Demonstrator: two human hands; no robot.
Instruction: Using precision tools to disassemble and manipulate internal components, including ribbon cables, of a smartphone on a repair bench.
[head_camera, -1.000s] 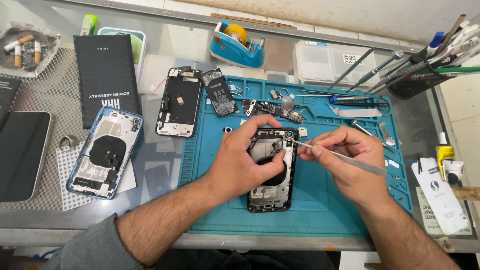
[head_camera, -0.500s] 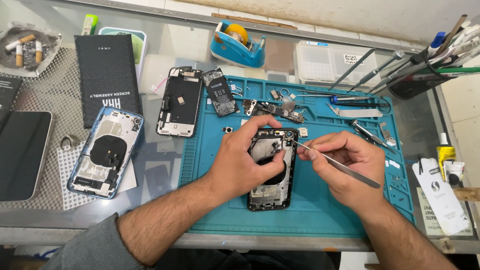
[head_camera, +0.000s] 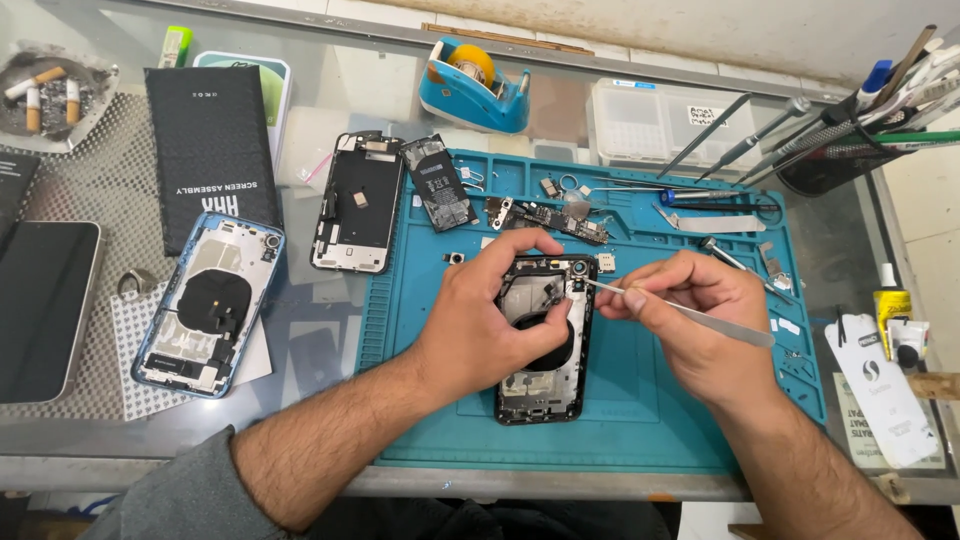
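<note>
An opened black phone housing (head_camera: 545, 385) lies on the teal repair mat (head_camera: 640, 440). My left hand (head_camera: 490, 310) rests over it and grips its upper edge, fingers curled at the top. My right hand (head_camera: 700, 315) pinches metal tweezers (head_camera: 680, 311) whose tip touches the housing's top right corner by the camera opening. Part of the housing's inside is hidden under my left hand.
A blue phone housing (head_camera: 205, 305), a phone frame (head_camera: 357, 205), a battery (head_camera: 440, 182) and a logic board (head_camera: 555, 217) lie nearby. A tape dispenser (head_camera: 478, 88), a black box (head_camera: 212, 150), a tool holder (head_camera: 850, 150), a glue tube (head_camera: 893, 310) and an ashtray (head_camera: 45, 95) surround the mat.
My right hand has shifted the tweezers slightly, bringing the tip up to the housing's top right corner. My left hand has stayed on the housing.
</note>
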